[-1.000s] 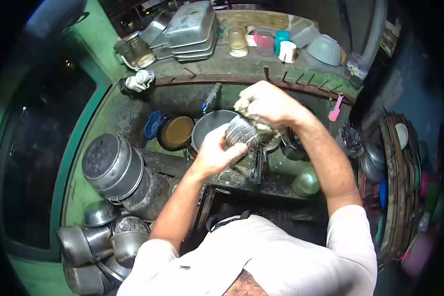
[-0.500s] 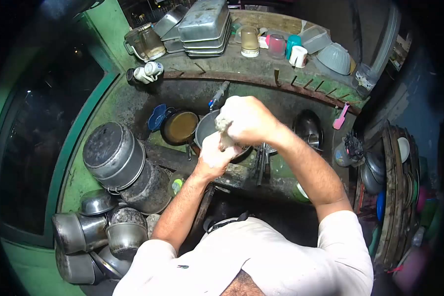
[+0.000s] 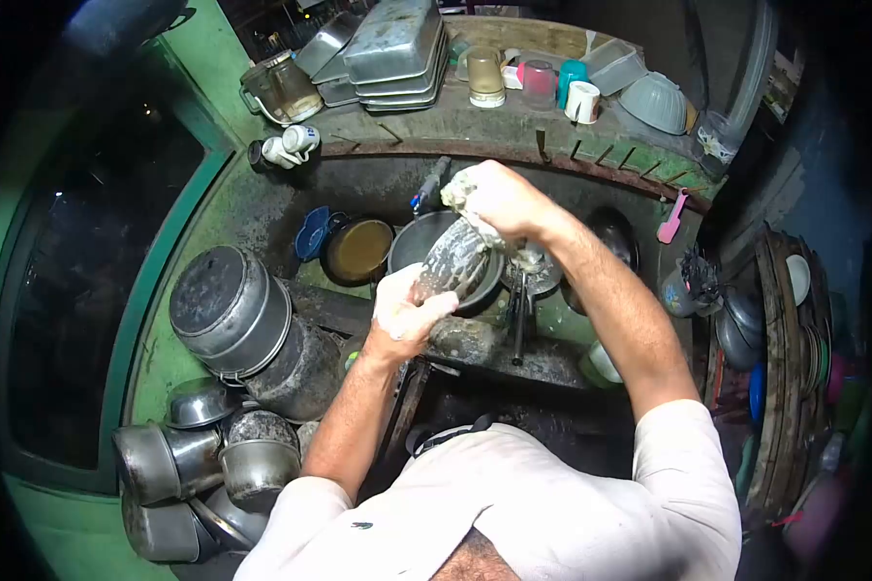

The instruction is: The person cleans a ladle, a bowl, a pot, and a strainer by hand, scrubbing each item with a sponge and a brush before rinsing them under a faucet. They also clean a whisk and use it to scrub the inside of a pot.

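My left hand is closed around the lower end of a wet, grey, mottled utensil, whose exact kind I cannot tell. It slants up and to the right over a round grey basin. At its upper end my right hand is closed on a pale, soapy scrubbing wad. Whitish suds cling to both hands. Right of the basin are a metal ladle and dark long handles. A pan of brownish liquid stands to the left, beside a blue plastic dish.
A tap projects over the basin. Stacked pots crowd the left side. Metal trays and cups line the back ledge, above a row of metal pegs. A pink scoop hangs right; a wooden rack holds plates.
My right hand has moved up and right with the wad, away from my left hand. The grey utensil, hidden before, now shows between them. My left hand has shifted slightly left and down.
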### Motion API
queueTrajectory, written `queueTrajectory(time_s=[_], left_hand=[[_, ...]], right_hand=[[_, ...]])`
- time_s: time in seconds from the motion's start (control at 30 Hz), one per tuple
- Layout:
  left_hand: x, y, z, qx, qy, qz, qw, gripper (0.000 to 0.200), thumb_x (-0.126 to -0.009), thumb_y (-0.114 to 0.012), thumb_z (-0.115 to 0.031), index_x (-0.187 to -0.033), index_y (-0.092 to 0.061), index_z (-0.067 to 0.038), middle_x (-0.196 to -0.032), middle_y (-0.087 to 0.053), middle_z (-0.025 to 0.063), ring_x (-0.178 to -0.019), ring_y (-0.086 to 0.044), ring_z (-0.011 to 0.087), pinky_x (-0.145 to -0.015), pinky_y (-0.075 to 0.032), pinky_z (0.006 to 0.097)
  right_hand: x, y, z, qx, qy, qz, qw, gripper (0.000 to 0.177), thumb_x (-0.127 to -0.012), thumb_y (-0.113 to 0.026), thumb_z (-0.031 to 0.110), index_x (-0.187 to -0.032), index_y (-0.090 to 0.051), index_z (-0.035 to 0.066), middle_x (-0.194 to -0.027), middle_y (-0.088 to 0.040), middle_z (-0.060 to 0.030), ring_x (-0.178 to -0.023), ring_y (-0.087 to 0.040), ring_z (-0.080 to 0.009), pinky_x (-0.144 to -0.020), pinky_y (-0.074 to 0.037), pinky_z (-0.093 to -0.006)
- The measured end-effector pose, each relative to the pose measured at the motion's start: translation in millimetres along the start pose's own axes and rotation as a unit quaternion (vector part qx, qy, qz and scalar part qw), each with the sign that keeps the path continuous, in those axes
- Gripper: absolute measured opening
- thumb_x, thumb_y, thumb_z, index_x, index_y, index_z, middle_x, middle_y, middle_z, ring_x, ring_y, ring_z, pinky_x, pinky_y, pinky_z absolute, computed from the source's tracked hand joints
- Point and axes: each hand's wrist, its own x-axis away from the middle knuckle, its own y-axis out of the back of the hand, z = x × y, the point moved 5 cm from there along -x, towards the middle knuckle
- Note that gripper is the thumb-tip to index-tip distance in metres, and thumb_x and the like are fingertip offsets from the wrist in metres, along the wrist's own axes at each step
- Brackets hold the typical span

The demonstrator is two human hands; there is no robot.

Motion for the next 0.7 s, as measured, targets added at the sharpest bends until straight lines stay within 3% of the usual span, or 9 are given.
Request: queueTrajectory(time_s=[0.07, 0.17, 0.2, 0.23, 0.3, 0.37, 0.43, 0.6, 0.7], left_hand=[[-1.2, 9.0, 9.3, -0.064, 0.004, -0.004, 0.998, 0.034, -0.077, -0.071, -0.007, -0.108, -0.063, 0.003, -0.102, -0.067, 0.0056, -0.092, -0.06, 0.0124, -0.085, -0.047, 0.0295], [-5.5, -4.9, -0.2, -0.032, -0.089, -0.087, 0.992, 0.023, -0.078, -0.067, -0.004, -0.1, -0.065, 0.0, -0.087, -0.066, 0.0002, -0.078, -0.056, 0.0077, -0.071, -0.047, 0.0272], [-5.2, 0.0, 11.4, -0.024, 0.012, -0.069, 0.997, 0.022, -0.077, -0.067, -0.004, -0.098, -0.065, 0.002, -0.085, -0.066, 0.0001, -0.074, -0.055, 0.0067, -0.069, -0.046, 0.0253], [0.2, 8.6, 19.9, 0.025, 0.038, -0.059, 0.997, 0.021, -0.076, -0.066, -0.002, -0.097, -0.065, 0.003, -0.085, -0.066, 0.001, -0.074, -0.056, 0.0068, -0.068, -0.046, 0.024], [12.6, 9.6, 14.5, 0.062, 0.035, -0.046, 0.996, 0.041, -0.077, -0.074, -0.008, -0.112, -0.06, 0.007, -0.107, -0.067, 0.0086, -0.096, -0.061, 0.0148, -0.084, -0.047, 0.0291], [14.5, 2.8, -2.3, 0.066, 0.008, -0.029, 0.997, 0.041, -0.077, -0.074, -0.008, -0.113, -0.06, 0.007, -0.107, -0.067, 0.0082, -0.095, -0.061, 0.0145, -0.084, -0.047, 0.028], [11.5, 3.5, 1.6, 0.085, -0.01, -0.047, 0.995, 0.04, -0.078, -0.073, -0.007, -0.113, -0.06, 0.007, -0.109, -0.067, 0.0087, -0.096, -0.061, 0.0146, -0.085, -0.046, 0.028], [-2.0, 15.0, 32.6, 0.112, 0.03, -0.083, 0.99, 0.045, -0.08, -0.074, -0.017, -0.117, -0.058, 0.003, -0.096, -0.064, 0.0006, -0.077, -0.056, 0.007, -0.068, -0.044, 0.0221], [-19.8, 2.5, 17.5, 0.288, -0.037, -0.086, 0.953, 0.04, -0.094, -0.055, -0.017, -0.131, -0.048, -0.002, -0.118, -0.061, 0.0041, -0.097, -0.06, 0.0129, -0.076, -0.05, 0.0266]], right_hand=[[5.6, -7.2, 14.3, 0.012, -0.059, -0.023, 0.998, 0.021, -0.063, -0.06, 0.01, -0.082, -0.066, 0.003, -0.079, -0.067, -0.0134, -0.074, -0.065, -0.0295, -0.07, -0.052, -0.0358], [10.2, -36.1, 74.6, 0.156, 0.115, -0.073, 0.978, 0.017, -0.06, -0.063, 0.014, -0.075, -0.066, 0.009, -0.076, -0.065, -0.0114, -0.076, -0.062, -0.0303, -0.07, -0.051, -0.0385], [1.9, -42.4, 66.3, 0.217, 0.123, -0.028, 0.968, 0.017, -0.06, -0.062, 0.015, -0.076, -0.065, 0.011, -0.073, -0.062, -0.0101, -0.072, -0.06, -0.0302, -0.066, -0.05, -0.0392], [1.2, -29.6, 54.8, 0.091, 0.167, -0.099, 0.977, 0.012, -0.066, -0.063, 0.01, -0.078, -0.064, 0.01, -0.069, -0.06, -0.005, -0.063, -0.059, -0.0238, -0.06, -0.049, -0.036], [17.4, -1.3, -50.9, -0.176, -0.11, -0.088, 0.974, 0.003, -0.077, -0.061, 0.006, -0.077, -0.063, 0.009, -0.069, -0.059, -0.001, -0.058, -0.058, -0.0159, -0.055, -0.048, -0.0299], [43.1, -13.8, -93.9, -0.353, -0.264, -0.188, 0.878, 0.007, -0.086, -0.059, 0.006, -0.081, -0.063, 0.007, -0.072, -0.06, -0.0005, -0.06, -0.06, -0.0106, -0.054, -0.048, -0.0245], [54.6, -18.3, -73.6, -0.504, -0.231, -0.257, 0.791, 0.006, -0.089, -0.059, 0.009, -0.086, -0.062, 0.006, -0.073, -0.061, -0.0019, -0.062, -0.061, -0.0112, -0.055, -0.048, -0.0233], [22.1, -25.6, 20.5, -0.113, 0.034, -0.221, 0.968, 0.014, -0.077, -0.064, 0.01, -0.089, -0.069, 0.005, -0.093, -0.068, -0.0106, -0.089, -0.065, -0.0264, -0.082, -0.052, -0.039], [13.9, -40.2, 54.6, 0.14, 0.158, -0.178, 0.961, 0.04, -0.067, -0.068, 0.013, -0.105, -0.066, 0.004, -0.109, -0.066, -0.0167, -0.105, -0.061, -0.0347, -0.096, -0.046, -0.043]])
